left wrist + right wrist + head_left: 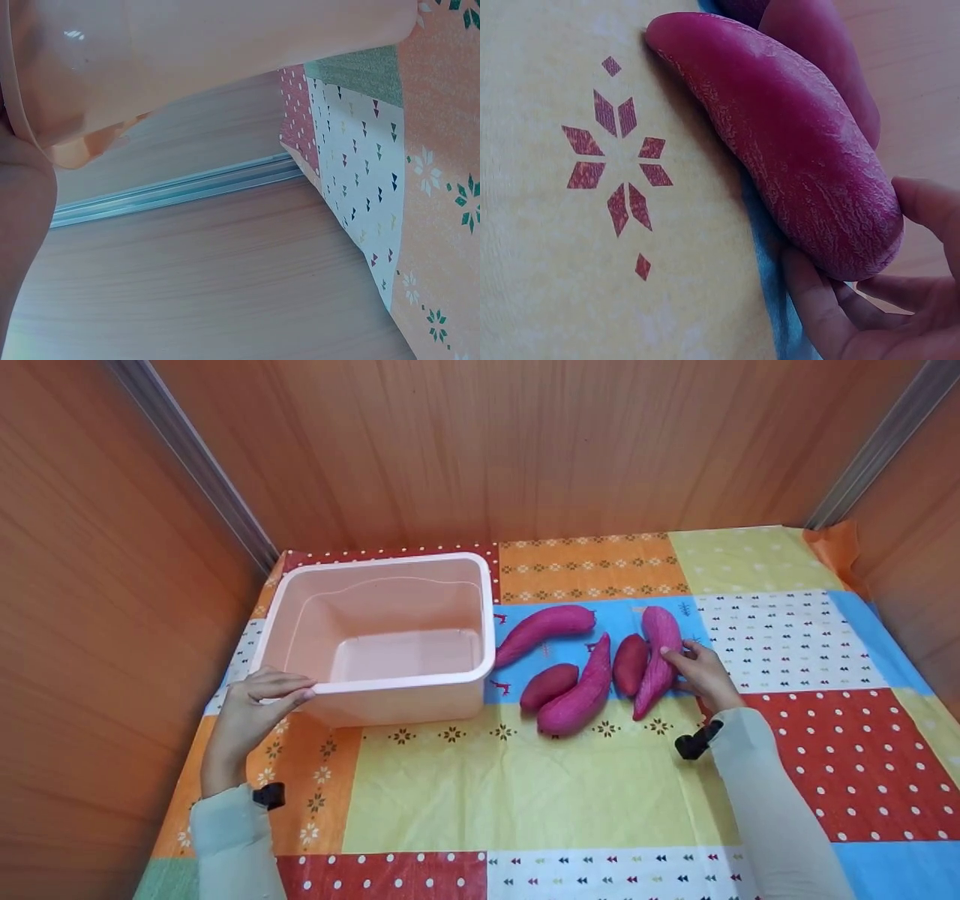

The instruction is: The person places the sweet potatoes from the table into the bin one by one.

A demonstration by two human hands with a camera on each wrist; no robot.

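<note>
At the left stands a pale pink plastic tub (pixel 409 682) with nothing inside it. My left hand (pixel 247 716) grips the near-left corner of its rim between thumb and fingers; in the left wrist view only part of that hand (pixel 22 195) shows beside the tub wall (pixel 187 45). On the right, my right hand (pixel 705 675) holds a long magenta sweet potato (pixel 658 660), thumb on top and fingers round its right side. The right wrist view shows this sweet potato (pixel 780 142) with the fingertips close about its near end. It lies against a smaller, darker red sweet potato (pixel 631 664).
Between the tub and my right hand lie another long magenta sweet potato (pixel 544 630), a curved one (pixel 581 697) and a small dark red one (pixel 549 688). A patchwork-print cloth (pixel 540 795) covers the table. Wood-grain panels (pixel 525 450) enclose the back and sides.
</note>
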